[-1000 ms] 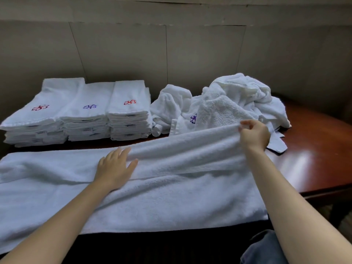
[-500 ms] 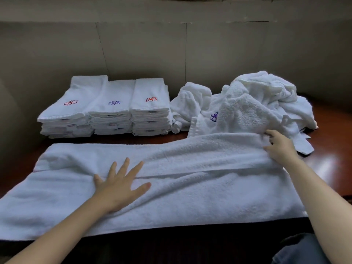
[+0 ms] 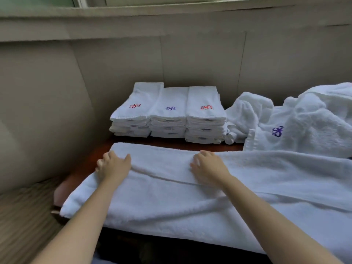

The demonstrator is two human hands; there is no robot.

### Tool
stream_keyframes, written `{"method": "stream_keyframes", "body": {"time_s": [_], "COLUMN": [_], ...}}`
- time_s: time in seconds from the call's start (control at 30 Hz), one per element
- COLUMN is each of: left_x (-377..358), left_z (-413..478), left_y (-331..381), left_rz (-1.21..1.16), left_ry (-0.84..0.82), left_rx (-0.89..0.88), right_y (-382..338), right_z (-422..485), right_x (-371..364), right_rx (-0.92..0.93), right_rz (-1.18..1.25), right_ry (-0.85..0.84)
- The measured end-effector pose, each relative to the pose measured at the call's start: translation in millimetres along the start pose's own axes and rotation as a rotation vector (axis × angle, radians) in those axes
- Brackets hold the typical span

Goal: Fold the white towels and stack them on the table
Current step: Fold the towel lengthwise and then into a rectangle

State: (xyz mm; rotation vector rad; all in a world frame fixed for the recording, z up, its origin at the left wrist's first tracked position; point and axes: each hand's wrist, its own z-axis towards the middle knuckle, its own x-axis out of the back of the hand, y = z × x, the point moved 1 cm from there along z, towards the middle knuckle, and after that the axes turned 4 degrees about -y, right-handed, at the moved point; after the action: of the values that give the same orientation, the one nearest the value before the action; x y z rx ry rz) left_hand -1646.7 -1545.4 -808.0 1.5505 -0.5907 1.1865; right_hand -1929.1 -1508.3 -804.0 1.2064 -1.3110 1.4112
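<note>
So your left hand (image 3: 112,169) lies flat on the long towel (image 3: 163,204); your right hand (image 3: 208,168) is on it too, grip unclear. Folded stacks (image 3: 167,121) sit behind.

Soft, cool, even light falls on the spread towel (image 3: 190,197), whose white pile keeps its detail without glare. Shallow shadows mark its folds, and below its near edge the frame goes almost black. Motion blur streaks the floor (image 3: 22,216) left of the towel and softens the left hand (image 3: 112,168). Behind the towel, the wall seams (image 3: 242,58) bow with wide-angle distortion.
</note>
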Motion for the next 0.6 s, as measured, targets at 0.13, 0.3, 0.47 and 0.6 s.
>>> {"method": "stream_keyframes", "body": {"time_s": [0.13,0.3,0.47,0.6], "left_x": [6,14,22,29], "left_z": [23,45,49,51], "left_y": [-20,-25,-23,-22], "left_rz": [-0.077,-0.482,-0.592,-0.400], "left_ry": [0.021,-0.083,-0.118,-0.318], "left_rx": [0.091,0.080,0.149,0.255], "right_y": [-22,-16,-21,-22], "right_z": [16,20,14,9], "right_x": [-23,-31,-25,-19], "right_rx": [0.062,0.071,0.104,0.169], "right_rz": [0.020,0.023,0.008,0.013], "right_ry": [-0.071,-0.044,0.051,0.166]}}
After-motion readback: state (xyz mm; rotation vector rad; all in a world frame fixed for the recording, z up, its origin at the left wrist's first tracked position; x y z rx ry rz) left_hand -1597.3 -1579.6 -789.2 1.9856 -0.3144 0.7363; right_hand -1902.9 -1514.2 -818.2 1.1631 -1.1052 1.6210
